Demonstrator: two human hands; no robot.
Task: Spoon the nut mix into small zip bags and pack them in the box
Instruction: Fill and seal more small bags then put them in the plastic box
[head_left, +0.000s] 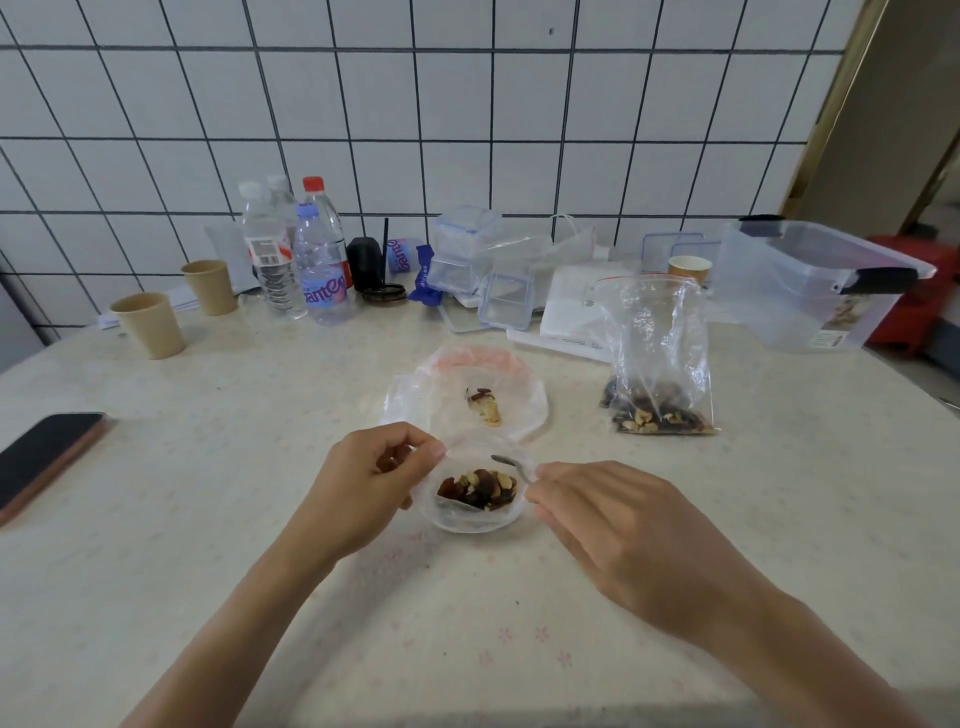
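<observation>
Both forearms came in from the bottom edge of the view and met over the middle of the table (208, 519). The left hand (371, 475) was curled, palm turned inward, and its thumb and forefinger were pressed together on the rim of a small zip bag (475, 493), holding its mouth open. The right hand (613, 525) lay lower and flatter, back of the hand up, fingers bent; its fingertips pinched the handle of a small metal spoon (511, 466), whose bowl pointed left over the bag opening. Inside this bag there was a portion of nut mix (478, 489), dark and light pieces together.

Just behind it lay a second bag (467, 395), wide open and almost flat, with only a few nuts in it. To the right stood a big zip bag (657, 358) with more mix at its bottom. The clear box (810, 291) stood far right, near the wall, with its lid on; something could be seen through its wall, but I could not tell what.

The right fingers hid most of the spoon handle. A phone (47, 460) at the left edge was partly cut off.
</observation>
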